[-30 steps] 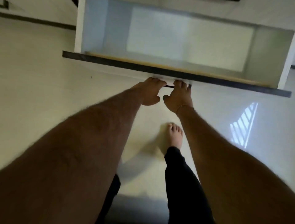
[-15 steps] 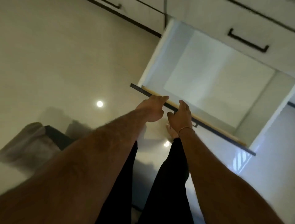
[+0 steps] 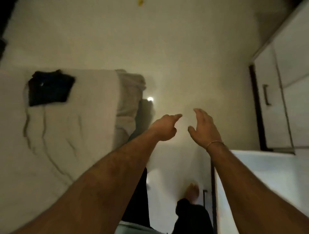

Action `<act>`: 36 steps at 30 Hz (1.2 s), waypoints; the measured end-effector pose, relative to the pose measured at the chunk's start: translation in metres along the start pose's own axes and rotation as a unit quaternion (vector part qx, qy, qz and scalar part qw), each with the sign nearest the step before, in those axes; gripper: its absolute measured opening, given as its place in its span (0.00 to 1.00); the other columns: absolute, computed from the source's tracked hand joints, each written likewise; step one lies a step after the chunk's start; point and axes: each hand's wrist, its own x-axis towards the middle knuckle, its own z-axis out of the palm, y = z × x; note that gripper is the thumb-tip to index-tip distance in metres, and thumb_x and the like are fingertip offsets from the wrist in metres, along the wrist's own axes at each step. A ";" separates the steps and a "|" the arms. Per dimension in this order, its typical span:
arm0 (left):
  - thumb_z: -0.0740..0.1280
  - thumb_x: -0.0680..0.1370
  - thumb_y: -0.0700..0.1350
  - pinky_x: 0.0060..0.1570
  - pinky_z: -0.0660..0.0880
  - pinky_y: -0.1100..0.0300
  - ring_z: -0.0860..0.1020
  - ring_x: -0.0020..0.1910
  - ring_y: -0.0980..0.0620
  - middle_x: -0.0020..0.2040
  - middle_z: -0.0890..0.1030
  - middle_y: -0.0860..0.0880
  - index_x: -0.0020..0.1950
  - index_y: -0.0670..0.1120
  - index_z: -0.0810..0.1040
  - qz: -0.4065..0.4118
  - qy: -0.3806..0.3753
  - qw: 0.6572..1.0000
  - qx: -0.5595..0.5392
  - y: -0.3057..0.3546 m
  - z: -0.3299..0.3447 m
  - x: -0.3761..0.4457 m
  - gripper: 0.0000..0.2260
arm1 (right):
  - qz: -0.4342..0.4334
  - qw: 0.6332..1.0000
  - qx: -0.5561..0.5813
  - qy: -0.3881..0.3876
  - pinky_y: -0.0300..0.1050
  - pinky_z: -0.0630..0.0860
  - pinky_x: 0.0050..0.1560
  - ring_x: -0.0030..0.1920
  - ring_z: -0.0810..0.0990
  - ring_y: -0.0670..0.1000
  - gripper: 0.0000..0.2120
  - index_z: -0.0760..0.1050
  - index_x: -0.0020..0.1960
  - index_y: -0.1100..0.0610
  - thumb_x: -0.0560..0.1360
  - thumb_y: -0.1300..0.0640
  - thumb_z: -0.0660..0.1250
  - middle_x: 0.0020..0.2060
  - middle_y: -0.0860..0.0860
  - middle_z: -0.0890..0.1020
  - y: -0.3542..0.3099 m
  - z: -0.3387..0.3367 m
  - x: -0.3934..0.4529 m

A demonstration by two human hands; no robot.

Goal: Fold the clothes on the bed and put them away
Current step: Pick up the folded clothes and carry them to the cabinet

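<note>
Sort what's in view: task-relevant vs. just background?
Task-relevant:
- dark folded garment lying on the bed
- open drawer at right
- left hand and right hand, both empty

Background:
- closed cabinet door
- glossy floor
- small yellow object, far floor

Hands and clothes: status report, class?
Left hand and right hand empty, over floor. Folded dark garment on bed. Drawer open at right.
</note>
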 end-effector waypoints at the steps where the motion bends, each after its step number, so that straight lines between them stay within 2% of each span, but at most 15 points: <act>1: 0.62 0.78 0.39 0.73 0.69 0.48 0.70 0.75 0.44 0.76 0.73 0.44 0.83 0.52 0.60 -0.025 0.036 0.998 -0.034 -0.038 -0.024 -0.006 0.33 | -0.042 0.999 -0.013 -0.021 0.59 0.66 0.75 0.79 0.60 0.58 0.36 0.57 0.82 0.55 0.79 0.54 0.69 0.81 0.54 0.61 -0.041 0.012 0.026; 5: 0.65 0.81 0.42 0.72 0.66 0.57 0.73 0.74 0.42 0.75 0.74 0.41 0.80 0.42 0.66 -0.130 0.165 0.967 -0.148 -0.193 -0.102 -0.042 0.27 | -0.144 0.984 -0.017 -0.099 0.52 0.61 0.77 0.78 0.63 0.59 0.35 0.60 0.81 0.57 0.78 0.55 0.70 0.79 0.56 0.64 -0.198 0.083 0.110; 8: 0.68 0.81 0.40 0.64 0.70 0.61 0.77 0.67 0.44 0.70 0.78 0.43 0.78 0.45 0.69 -0.223 0.252 0.906 -0.258 -0.308 -0.137 -0.066 0.25 | -0.139 0.977 0.030 -0.159 0.50 0.64 0.77 0.75 0.68 0.58 0.35 0.63 0.80 0.57 0.77 0.56 0.72 0.76 0.58 0.69 -0.303 0.152 0.152; 11: 0.67 0.81 0.40 0.53 0.72 0.62 0.79 0.55 0.47 0.61 0.80 0.46 0.74 0.46 0.73 -0.298 0.354 0.794 -0.395 -0.421 -0.171 -0.078 0.21 | -0.136 0.960 0.081 -0.232 0.50 0.67 0.76 0.74 0.71 0.53 0.34 0.65 0.79 0.54 0.76 0.56 0.73 0.75 0.53 0.70 -0.404 0.234 0.194; 14: 0.67 0.81 0.41 0.52 0.76 0.57 0.81 0.51 0.47 0.58 0.82 0.44 0.71 0.46 0.75 -0.331 0.462 0.630 -0.529 -0.526 -0.202 -0.082 0.18 | -0.092 0.939 0.148 -0.296 0.46 0.69 0.71 0.68 0.73 0.48 0.30 0.65 0.77 0.55 0.78 0.56 0.71 0.69 0.48 0.72 -0.497 0.320 0.232; 17: 0.67 0.81 0.44 0.51 0.78 0.53 0.80 0.50 0.49 0.57 0.82 0.45 0.71 0.47 0.73 -0.328 0.469 0.535 -0.622 -0.598 -0.219 -0.077 0.18 | -0.005 0.929 0.203 -0.310 0.53 0.74 0.67 0.59 0.77 0.52 0.33 0.66 0.75 0.55 0.74 0.50 0.74 0.63 0.53 0.77 -0.551 0.399 0.268; 19: 0.68 0.81 0.44 0.46 0.78 0.54 0.79 0.47 0.51 0.53 0.81 0.46 0.70 0.48 0.72 -0.315 0.451 0.497 -0.671 -0.621 -0.221 -0.068 0.17 | 0.062 0.921 0.228 -0.310 0.52 0.79 0.52 0.46 0.78 0.49 0.32 0.72 0.69 0.57 0.70 0.46 0.76 0.49 0.52 0.80 -0.561 0.435 0.290; 21: 0.69 0.81 0.44 0.47 0.77 0.55 0.79 0.46 0.51 0.52 0.80 0.47 0.69 0.48 0.70 -0.300 0.460 0.455 -0.700 -0.636 -0.217 -0.053 0.18 | 0.096 0.914 0.258 -0.299 0.44 0.75 0.39 0.36 0.78 0.46 0.23 0.76 0.61 0.57 0.71 0.48 0.76 0.37 0.49 0.78 -0.561 0.460 0.307; 22: 0.70 0.80 0.45 0.48 0.78 0.55 0.80 0.47 0.51 0.54 0.81 0.47 0.69 0.49 0.67 -0.292 0.472 0.429 -0.713 -0.644 -0.210 -0.045 0.21 | 0.104 0.912 0.273 -0.289 0.42 0.75 0.38 0.36 0.81 0.45 0.21 0.76 0.61 0.57 0.73 0.49 0.76 0.37 0.49 0.79 -0.558 0.471 0.312; 24: 0.73 0.78 0.47 0.52 0.81 0.53 0.82 0.53 0.48 0.59 0.81 0.45 0.69 0.49 0.66 -0.283 0.492 0.395 -0.723 -0.654 -0.203 -0.035 0.24 | 0.106 0.906 0.298 -0.280 0.42 0.75 0.38 0.43 0.85 0.48 0.24 0.76 0.66 0.55 0.74 0.49 0.76 0.46 0.52 0.84 -0.562 0.483 0.315; 26: 0.73 0.79 0.47 0.52 0.83 0.51 0.83 0.53 0.46 0.57 0.82 0.44 0.64 0.44 0.72 -0.275 0.493 0.384 -0.730 -0.658 -0.202 -0.030 0.18 | 0.107 0.898 0.320 -0.282 0.41 0.76 0.36 0.44 0.87 0.50 0.25 0.73 0.69 0.55 0.75 0.53 0.76 0.52 0.55 0.85 -0.573 0.485 0.314; 29: 0.71 0.81 0.47 0.47 0.84 0.53 0.85 0.52 0.45 0.55 0.85 0.44 0.61 0.44 0.79 -0.199 0.488 0.313 -0.790 -0.656 -0.210 -0.036 0.11 | 0.079 0.908 0.325 -0.251 0.44 0.78 0.37 0.34 0.80 0.49 0.20 0.68 0.66 0.57 0.77 0.64 0.71 0.45 0.58 0.82 -0.589 0.479 0.306; 32: 0.73 0.79 0.50 0.53 0.84 0.47 0.86 0.54 0.42 0.55 0.86 0.42 0.61 0.45 0.80 -0.163 0.492 0.268 -0.812 -0.649 -0.216 -0.040 0.14 | 0.091 0.884 0.376 -0.261 0.45 0.73 0.34 0.23 0.71 0.45 0.14 0.69 0.55 0.55 0.76 0.70 0.68 0.36 0.55 0.75 -0.572 0.463 0.277; 34: 0.73 0.78 0.46 0.53 0.84 0.44 0.86 0.52 0.40 0.51 0.87 0.40 0.61 0.42 0.81 -0.184 0.491 0.254 -0.813 -0.639 -0.213 -0.038 0.13 | 0.123 0.861 0.410 -0.274 0.46 0.73 0.37 0.23 0.69 0.44 0.15 0.68 0.45 0.54 0.76 0.72 0.66 0.35 0.54 0.74 -0.543 0.450 0.250; 36: 0.72 0.75 0.41 0.51 0.85 0.43 0.86 0.50 0.40 0.50 0.87 0.39 0.62 0.40 0.82 -0.224 0.476 0.265 -0.808 -0.617 -0.202 -0.029 0.16 | 0.170 0.825 0.454 -0.289 0.46 0.77 0.43 0.27 0.71 0.45 0.14 0.70 0.44 0.53 0.78 0.71 0.66 0.35 0.52 0.75 -0.507 0.429 0.226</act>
